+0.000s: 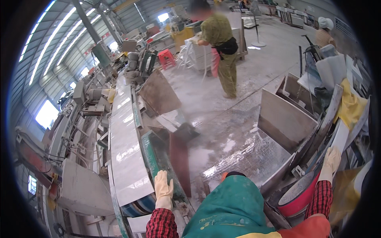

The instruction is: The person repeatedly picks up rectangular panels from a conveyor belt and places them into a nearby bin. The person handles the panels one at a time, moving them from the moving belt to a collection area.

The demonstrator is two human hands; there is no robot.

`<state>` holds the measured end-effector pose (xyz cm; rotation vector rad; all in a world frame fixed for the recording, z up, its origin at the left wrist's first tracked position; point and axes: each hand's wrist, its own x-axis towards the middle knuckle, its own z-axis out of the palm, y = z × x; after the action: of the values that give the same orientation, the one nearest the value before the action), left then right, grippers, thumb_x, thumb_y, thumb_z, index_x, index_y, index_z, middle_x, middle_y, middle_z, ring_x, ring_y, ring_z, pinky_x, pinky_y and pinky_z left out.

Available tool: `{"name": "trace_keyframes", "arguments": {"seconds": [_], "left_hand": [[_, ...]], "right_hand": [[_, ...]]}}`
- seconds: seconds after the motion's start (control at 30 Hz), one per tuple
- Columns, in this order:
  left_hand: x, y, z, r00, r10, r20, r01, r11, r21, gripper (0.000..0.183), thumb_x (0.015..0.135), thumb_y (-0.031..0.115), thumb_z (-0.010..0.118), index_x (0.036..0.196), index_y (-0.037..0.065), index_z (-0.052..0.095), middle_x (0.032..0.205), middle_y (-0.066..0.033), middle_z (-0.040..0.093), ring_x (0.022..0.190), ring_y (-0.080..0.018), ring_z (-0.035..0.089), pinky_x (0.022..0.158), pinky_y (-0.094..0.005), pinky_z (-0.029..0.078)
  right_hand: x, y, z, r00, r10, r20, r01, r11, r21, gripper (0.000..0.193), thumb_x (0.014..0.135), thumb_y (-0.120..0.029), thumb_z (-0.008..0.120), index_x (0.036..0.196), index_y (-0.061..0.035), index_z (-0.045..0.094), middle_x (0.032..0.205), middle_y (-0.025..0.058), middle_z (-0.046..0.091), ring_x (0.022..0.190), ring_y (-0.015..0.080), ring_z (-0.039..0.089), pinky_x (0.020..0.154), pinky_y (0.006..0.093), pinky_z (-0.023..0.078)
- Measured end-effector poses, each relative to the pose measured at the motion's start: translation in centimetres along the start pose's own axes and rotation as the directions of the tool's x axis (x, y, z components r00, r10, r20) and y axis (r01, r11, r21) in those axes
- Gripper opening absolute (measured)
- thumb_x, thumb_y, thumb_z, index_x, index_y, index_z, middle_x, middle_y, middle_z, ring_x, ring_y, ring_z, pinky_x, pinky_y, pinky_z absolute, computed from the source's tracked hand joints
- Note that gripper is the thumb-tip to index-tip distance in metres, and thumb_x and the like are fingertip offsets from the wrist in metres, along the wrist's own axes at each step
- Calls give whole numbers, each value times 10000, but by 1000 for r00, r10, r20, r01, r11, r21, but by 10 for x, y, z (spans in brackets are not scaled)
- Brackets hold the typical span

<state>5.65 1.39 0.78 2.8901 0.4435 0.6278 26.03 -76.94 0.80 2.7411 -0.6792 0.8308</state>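
Both my hands wear cream rubber gloves. My left hand [163, 188] is open, fingers stretched forward, beside the near end of a long conveyor line. It lies at the conveyor's green side rail [151, 158], next to pale stone slabs [129, 158] on the line; whether it touches them I cannot tell. Out to the right, my right hand [331, 158] has its fingers closed at the edge of a long white slab [341, 137]. A yellow cloth [349, 103] drapes just beyond that hand. Below it stands a round red-sided tub [297, 198].
Brown stone panels [287, 119] lean on the right, and another panel [160, 93] stands beside the conveyor. Wet, dusty floor [234, 146] stretches ahead. A person in olive clothes [218, 35] works at a pale block, near a red stool [166, 58]. Another person [324, 29] is far right.
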Motion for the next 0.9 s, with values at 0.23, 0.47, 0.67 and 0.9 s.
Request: {"name": "trace_keyframes", "arguments": {"seconds": [0.23, 0.47, 0.67, 0.9], "left_hand": [[-1, -3, 8, 1000, 21, 13, -22, 999, 43, 494, 826, 125, 695, 1277, -4, 542, 1356, -226, 536, 1280, -405, 460, 1103, -462, 359], [-1, 1, 2, 1000, 7, 10, -7, 1000, -7, 487, 822, 114, 696, 1271, 2, 541, 1347, -219, 540, 1282, -405, 461, 1105, -467, 353], [-2, 1, 0, 1000, -13, -5, 13, 999, -29, 485, 810, 90, 695, 1263, 9, 544, 1331, -217, 542, 1251, -417, 470, 1074, -470, 375], [0, 3, -2, 1000, 7, -28, -8, 1000, -26, 467, 807, 83, 694, 1244, 5, 549, 1306, -212, 551, 1230, -413, 480, 1066, -470, 378]], "right_hand": [[-4, 2, -1, 997, 32, 74, -32, 999, 2, 496, 997, -376, 460, 1328, -15, 546, 1338, 213, 562, 1254, 382, 505, 1066, 469, 396], [-10, 2, 0, 998, 35, 48, -35, 999, -13, 482, 975, -345, 503, 1360, -57, 532, 1358, 175, 563, 1274, 348, 500, 1064, 461, 394], [-16, -2, -4, 997, 38, 66, -37, 999, -23, 491, 971, -337, 506, 1366, -46, 526, 1361, 172, 563, 1282, 341, 496, 1067, 457, 394], [-20, -9, -15, 993, 54, 103, -52, 999, -15, 485, 970, -338, 510, 1340, -27, 543, 1357, 192, 562, 1275, 354, 501, 1071, 456, 394]]}}
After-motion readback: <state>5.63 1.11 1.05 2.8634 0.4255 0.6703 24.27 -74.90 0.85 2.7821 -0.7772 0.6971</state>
